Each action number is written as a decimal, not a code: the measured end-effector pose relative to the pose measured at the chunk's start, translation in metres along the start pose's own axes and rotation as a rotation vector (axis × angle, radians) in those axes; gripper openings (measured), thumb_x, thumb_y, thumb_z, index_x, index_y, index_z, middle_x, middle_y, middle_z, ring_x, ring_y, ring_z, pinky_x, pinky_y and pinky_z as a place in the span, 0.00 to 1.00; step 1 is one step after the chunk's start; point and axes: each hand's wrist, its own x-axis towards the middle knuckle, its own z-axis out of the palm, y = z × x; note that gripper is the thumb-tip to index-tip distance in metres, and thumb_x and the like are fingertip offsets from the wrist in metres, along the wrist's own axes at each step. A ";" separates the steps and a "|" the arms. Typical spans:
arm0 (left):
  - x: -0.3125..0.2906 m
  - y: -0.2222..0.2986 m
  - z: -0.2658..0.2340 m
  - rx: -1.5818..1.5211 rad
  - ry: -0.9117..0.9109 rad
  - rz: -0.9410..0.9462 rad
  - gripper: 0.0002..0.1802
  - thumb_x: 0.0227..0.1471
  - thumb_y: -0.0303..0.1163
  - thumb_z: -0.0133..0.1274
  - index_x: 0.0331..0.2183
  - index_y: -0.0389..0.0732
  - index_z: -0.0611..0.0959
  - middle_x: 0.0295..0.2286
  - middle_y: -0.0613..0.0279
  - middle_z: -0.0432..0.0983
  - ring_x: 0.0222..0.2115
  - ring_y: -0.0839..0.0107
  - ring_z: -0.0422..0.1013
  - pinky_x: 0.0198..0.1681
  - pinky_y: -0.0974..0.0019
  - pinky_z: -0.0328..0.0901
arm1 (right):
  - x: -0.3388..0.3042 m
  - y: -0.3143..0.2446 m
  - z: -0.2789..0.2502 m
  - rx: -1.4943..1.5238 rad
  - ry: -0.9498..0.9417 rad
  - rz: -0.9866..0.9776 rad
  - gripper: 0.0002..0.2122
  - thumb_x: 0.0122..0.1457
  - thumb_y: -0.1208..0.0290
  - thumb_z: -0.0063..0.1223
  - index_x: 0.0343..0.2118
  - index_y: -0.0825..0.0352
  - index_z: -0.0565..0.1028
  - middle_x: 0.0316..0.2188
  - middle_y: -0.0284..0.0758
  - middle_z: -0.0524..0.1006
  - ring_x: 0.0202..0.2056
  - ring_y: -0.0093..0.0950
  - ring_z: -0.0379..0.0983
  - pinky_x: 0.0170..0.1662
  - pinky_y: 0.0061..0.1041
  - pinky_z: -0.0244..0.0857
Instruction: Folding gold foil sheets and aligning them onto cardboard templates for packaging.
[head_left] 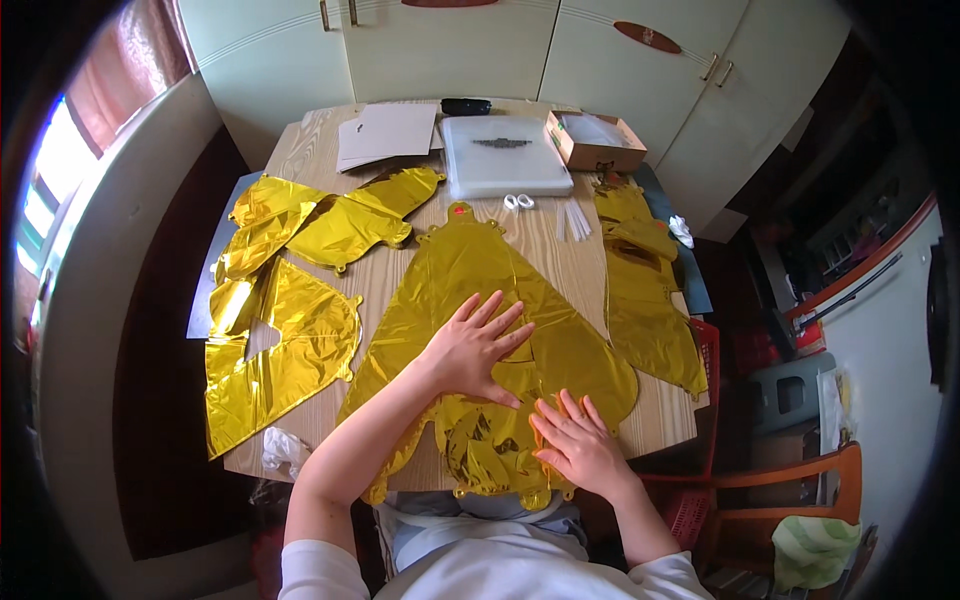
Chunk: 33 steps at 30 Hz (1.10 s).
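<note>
A flat gold foil balloon point(455, 270) lies across the middle of the table, with small tabs along its edge and a red spot on its far tip. Its near part is crumpled and hangs over the table's front edge. My left hand point(475, 348) rests on its middle, palm down with fingers spread. Lower and to the right, my right hand point(578, 440) lies on the near right part of the foil, fingers stretched out. Neither hand grips anything. More gold foil sheets point(300, 335) lie folded and wrinkled on the left, and another gold foil piece point(645, 290) lies along the right side.
At the back of the wooden table point(300, 150) are grey-white boards point(390, 135), a translucent plastic case point(508, 165) and an open cardboard box point(600, 155). White ribbon rolls point(519, 202) and clear strips point(574, 222) lie before them. A wooden chair point(845, 480) stands at the right.
</note>
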 end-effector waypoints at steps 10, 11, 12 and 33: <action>0.000 0.000 0.001 0.020 -0.018 0.000 0.62 0.31 0.77 0.52 0.62 0.48 0.62 0.62 0.51 0.54 0.64 0.46 0.45 0.65 0.43 0.41 | 0.032 0.016 -0.022 -0.123 -0.303 -0.026 0.53 0.38 0.33 0.58 0.66 0.58 0.52 0.66 0.36 0.52 0.67 0.44 0.41 0.66 0.52 0.35; 0.001 -0.001 0.001 0.023 -0.020 0.000 0.62 0.31 0.77 0.52 0.62 0.48 0.62 0.62 0.51 0.54 0.64 0.46 0.45 0.65 0.43 0.41 | 0.032 0.014 -0.023 -0.125 -0.305 -0.024 0.54 0.37 0.33 0.58 0.66 0.58 0.51 0.67 0.37 0.52 0.67 0.45 0.40 0.66 0.53 0.35; 0.001 -0.001 0.001 0.023 -0.020 0.001 0.62 0.31 0.78 0.52 0.62 0.48 0.62 0.62 0.51 0.54 0.64 0.46 0.45 0.65 0.43 0.41 | 0.032 0.013 -0.023 -0.127 -0.310 -0.024 0.55 0.36 0.32 0.58 0.66 0.58 0.51 0.67 0.37 0.51 0.67 0.46 0.39 0.66 0.53 0.35; 0.000 -0.002 0.000 0.053 -0.085 -0.028 0.64 0.31 0.80 0.48 0.63 0.50 0.60 0.63 0.53 0.51 0.65 0.48 0.42 0.66 0.45 0.38 | -0.087 -0.036 0.041 0.951 0.491 0.714 0.04 0.56 0.76 0.57 0.29 0.70 0.74 0.25 0.31 0.75 0.25 0.16 0.72 0.26 0.16 0.65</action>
